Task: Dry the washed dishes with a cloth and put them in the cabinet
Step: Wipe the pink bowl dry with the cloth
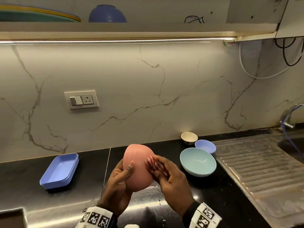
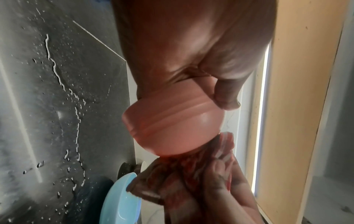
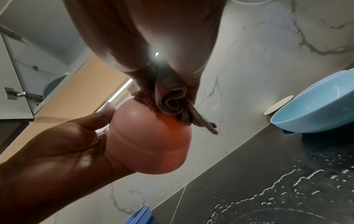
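A pink ribbed bowl is held up above the black counter, its outside turned toward me. My left hand grips its left rim, thumb across the outer wall. My right hand holds a bunched red-and-white striped cloth and presses it against the bowl's right side. In the left wrist view the pink bowl sits under the thumb with the cloth against its base. The right wrist view shows the rolled cloth touching the pink bowl. The bowl's inside is hidden.
A light blue bowl, a small lilac bowl and a small cream bowl stand on the counter to the right. Blue rectangular trays lie at left. The steel drainboard and tap are far right. Overhead, the open cabinet shelf holds plates and a blue bowl. Water drops wet the counter.
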`<act>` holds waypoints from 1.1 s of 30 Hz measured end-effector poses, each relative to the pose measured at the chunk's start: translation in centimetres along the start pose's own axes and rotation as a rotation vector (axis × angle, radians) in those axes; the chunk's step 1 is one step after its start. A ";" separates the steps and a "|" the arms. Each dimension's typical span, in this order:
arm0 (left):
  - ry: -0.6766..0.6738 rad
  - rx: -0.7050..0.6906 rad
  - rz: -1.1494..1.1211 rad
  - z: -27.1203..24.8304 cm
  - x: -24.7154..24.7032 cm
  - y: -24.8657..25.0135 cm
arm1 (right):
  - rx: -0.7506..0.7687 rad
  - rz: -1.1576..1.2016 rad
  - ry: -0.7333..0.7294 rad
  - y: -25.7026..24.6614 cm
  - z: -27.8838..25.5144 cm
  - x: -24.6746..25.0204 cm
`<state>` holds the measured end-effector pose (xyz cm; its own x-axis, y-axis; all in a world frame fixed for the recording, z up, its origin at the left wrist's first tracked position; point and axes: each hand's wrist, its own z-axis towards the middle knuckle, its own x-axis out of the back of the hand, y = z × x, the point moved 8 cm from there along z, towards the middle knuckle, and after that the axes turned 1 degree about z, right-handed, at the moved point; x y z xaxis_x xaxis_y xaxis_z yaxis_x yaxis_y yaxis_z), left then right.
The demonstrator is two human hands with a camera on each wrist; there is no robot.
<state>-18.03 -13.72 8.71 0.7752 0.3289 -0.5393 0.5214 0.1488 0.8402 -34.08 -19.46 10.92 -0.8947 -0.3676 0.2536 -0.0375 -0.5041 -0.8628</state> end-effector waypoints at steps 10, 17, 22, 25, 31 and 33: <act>-0.012 0.021 -0.034 -0.7 -0.4 -0.1 | 0.033 0.064 -0.003 -0.3 2.6 1.4; 0.068 -0.012 -0.048 -0.8 0.3 -0.1 | -0.019 0.160 0.102 1.4 -1.4 -0.3; 0.135 0.036 -0.129 -1.0 1.5 -0.9 | 0.047 0.277 0.068 0.0 -2.3 -0.1; 0.165 0.061 -0.168 -1.1 1.6 -1.3 | 0.080 0.171 0.115 -0.1 -0.8 1.4; 0.249 0.144 -0.351 -0.7 -0.3 -2.2 | 0.213 -0.024 0.124 -0.6 -3.7 -2.4; 0.276 0.145 -0.371 -0.5 -0.2 -2.0 | 0.268 -0.086 0.087 -0.4 -5.1 -3.6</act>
<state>-19.37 -13.66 7.09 0.4143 0.5166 -0.7493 0.8042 0.1778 0.5672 -33.13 -13.92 8.13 -0.9286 -0.2522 0.2724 -0.0061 -0.7233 -0.6906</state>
